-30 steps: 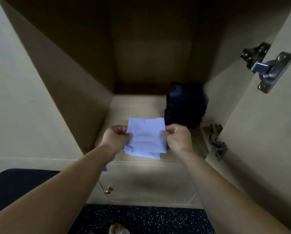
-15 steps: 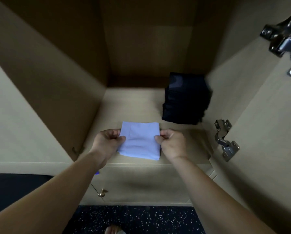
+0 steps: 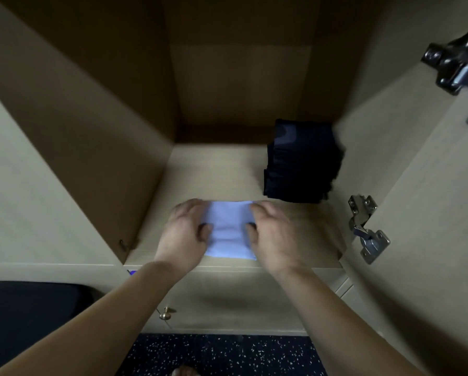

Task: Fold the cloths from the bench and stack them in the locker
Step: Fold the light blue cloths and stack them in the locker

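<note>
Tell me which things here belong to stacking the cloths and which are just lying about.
Job: blue cloth, dark stack, locker shelf, left hand, right hand.
Just there: lower hinge, upper hinge, knob, floor.

Between the fingers [image 3: 190, 208], the cloth [image 3: 228, 233] looks soft and matt. Under them the locker shelf [image 3: 213, 172] is smooth, matt wood. Right of them, a glossy metal hinge [image 3: 365, 229].
</note>
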The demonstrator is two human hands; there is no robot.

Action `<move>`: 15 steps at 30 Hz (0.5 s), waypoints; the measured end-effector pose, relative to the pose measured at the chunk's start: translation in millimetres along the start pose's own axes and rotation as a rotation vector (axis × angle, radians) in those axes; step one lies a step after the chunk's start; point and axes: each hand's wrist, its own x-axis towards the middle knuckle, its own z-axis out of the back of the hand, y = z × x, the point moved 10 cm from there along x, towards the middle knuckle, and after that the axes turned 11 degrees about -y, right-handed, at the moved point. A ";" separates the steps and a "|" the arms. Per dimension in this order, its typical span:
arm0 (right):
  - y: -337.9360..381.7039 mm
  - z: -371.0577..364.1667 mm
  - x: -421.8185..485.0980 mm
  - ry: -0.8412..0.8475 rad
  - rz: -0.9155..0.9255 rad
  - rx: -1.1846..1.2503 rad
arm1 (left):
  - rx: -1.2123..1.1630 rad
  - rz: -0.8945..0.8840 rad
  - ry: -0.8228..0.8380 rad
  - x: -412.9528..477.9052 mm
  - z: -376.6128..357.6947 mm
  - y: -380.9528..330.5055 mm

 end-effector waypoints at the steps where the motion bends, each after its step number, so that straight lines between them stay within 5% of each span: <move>1: 8.6 -10.0 -2.6 0.082 0.075 -0.039 | 0.059 -0.080 0.075 -1.3 -9.8 -8.2; 5: -2.1 -42.5 -16.0 0.309 0.071 -0.147 | 0.316 -0.184 0.317 -16.4 -45.3 -8.5; 15: -11.0 -49.2 -20.8 0.322 0.039 -0.175 | 0.178 -0.187 0.258 -22.0 -50.1 9.0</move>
